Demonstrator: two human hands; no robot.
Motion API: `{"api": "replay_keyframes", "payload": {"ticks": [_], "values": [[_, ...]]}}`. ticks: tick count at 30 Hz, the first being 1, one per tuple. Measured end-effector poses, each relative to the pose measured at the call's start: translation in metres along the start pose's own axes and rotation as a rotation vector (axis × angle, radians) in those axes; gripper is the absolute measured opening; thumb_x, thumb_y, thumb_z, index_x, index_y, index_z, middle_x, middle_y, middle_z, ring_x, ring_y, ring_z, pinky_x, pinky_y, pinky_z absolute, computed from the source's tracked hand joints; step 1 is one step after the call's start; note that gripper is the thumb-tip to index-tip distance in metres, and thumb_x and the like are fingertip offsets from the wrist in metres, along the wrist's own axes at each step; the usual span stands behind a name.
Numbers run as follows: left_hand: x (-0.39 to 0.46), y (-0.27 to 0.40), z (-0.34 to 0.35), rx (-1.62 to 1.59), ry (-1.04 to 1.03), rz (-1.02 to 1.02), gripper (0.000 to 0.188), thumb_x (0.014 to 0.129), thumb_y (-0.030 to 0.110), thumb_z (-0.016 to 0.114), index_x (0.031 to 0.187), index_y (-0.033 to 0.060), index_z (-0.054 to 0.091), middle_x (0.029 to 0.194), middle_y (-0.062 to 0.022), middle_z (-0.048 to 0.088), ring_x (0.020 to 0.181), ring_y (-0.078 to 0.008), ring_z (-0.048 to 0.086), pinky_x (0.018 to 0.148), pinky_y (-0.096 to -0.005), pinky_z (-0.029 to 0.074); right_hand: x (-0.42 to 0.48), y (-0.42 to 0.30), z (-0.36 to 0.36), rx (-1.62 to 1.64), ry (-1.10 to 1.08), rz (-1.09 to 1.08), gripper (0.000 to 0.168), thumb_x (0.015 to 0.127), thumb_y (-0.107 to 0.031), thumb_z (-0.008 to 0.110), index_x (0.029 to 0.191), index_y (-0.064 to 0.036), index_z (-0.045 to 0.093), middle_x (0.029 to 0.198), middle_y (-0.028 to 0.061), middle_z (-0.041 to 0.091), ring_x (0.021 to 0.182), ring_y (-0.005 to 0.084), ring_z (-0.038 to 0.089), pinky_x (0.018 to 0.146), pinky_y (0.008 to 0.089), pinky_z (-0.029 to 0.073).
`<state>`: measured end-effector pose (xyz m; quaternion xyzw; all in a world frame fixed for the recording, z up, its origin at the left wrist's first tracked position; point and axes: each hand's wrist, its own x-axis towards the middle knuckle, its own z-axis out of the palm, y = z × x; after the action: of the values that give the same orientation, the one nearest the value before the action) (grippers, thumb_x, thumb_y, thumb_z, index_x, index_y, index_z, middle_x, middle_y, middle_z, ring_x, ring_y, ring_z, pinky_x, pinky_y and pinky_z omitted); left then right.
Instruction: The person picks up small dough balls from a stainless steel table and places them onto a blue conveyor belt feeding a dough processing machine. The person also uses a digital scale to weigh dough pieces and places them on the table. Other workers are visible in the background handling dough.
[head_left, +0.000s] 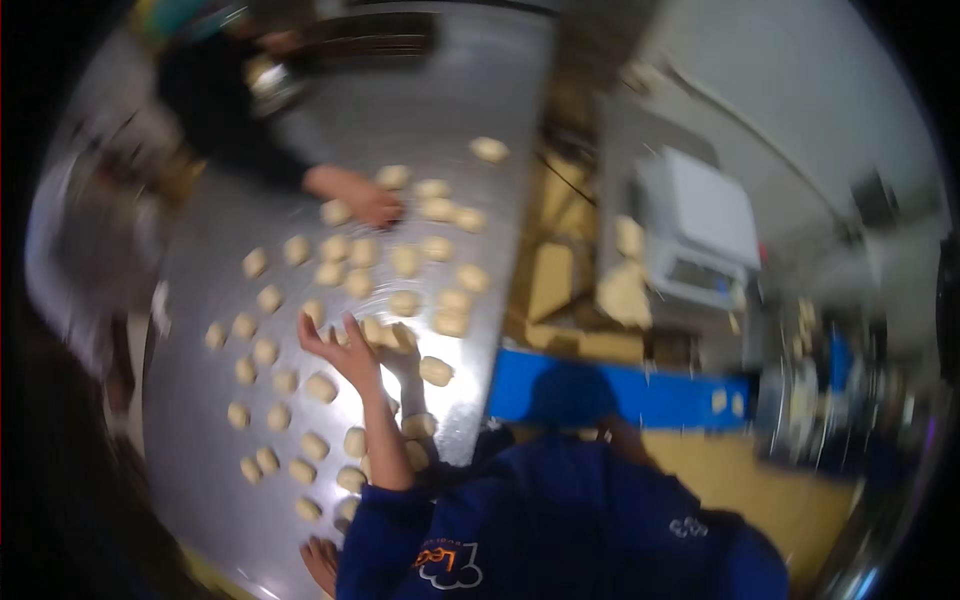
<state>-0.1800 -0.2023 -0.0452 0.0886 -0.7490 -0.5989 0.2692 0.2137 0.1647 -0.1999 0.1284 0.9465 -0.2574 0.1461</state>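
Bare, with spread fingers, my left hand (351, 356) hovers over dough pieces on a shiny metal table (199, 390). A rounded dough piece (312, 312) shows just beyond its fingertips, and another dough piece (321, 388) lies below it. The hand's shadow falls on the table and dough to its right. Blurred skin at the front of my blue top seems to be my right hand (626, 442); its fingers cannot be made out. Many similar pieces are scattered across the table, some touching, including a lone dough piece (489, 150) near the far right edge.
Across the table, another person's hand (367, 201) touches or hovers over dough. A hand (319, 564) at the lower left seems to be another person's. Right of the table are a white scale-like device (712, 210), a dough mass (625, 294) and a blue surface (660, 397).
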Motion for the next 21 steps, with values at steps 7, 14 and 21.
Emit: {"api": "replay_keyframes", "payload": {"ticks": [7, 14, 21], "values": [[-0.265, 0.077, 0.084, -0.328, -0.886, 0.255, 0.048, 0.085, 0.005, 0.059, 0.129, 0.0004, 0.041, 0.127, -0.0188, 0.044, 0.115, -0.0284, 0.048, 0.097, -0.0390, 0.040, -0.066, 0.111, -0.062, -0.133, 0.326, 0.566, 0.042, 0.081, -0.010, 0.060, 0.123, -0.013, 0.055, 0.133, 0.0182, 0.047, 0.120, 0.0331, 0.048, 0.094, 0.0468, 0.045], [-0.376, 0.140, 0.137, -0.232, -1.536, 0.384, 0.030, 0.083, -0.007, 0.055, 0.112, -0.0009, 0.054, 0.098, -0.0145, 0.060, 0.082, -0.0221, 0.062, 0.077, -0.0327, 0.050, -0.098, 0.257, -0.101, -0.501, 0.645, 0.302, 0.051, 0.079, -0.004, 0.055, 0.129, -0.016, 0.052, 0.132, 0.0143, 0.050, 0.120, 0.0309, 0.050, 0.099, 0.0460, 0.041], [-0.508, 0.191, 0.202, -0.215, -1.590, 0.221, 0.028, 0.086, -0.005, 0.055, 0.113, -0.0008, 0.054, 0.096, -0.0123, 0.060, 0.084, -0.0205, 0.063, 0.077, -0.0309, 0.049, -0.111, 0.309, -0.120, 0.564, 0.896, 0.262, 0.028, 0.083, -0.007, 0.055, 0.111, -0.008, 0.060, 0.106, 0.0138, 0.063, 0.098, 0.0296, 0.061, 0.089, 0.0378, 0.047]]}}
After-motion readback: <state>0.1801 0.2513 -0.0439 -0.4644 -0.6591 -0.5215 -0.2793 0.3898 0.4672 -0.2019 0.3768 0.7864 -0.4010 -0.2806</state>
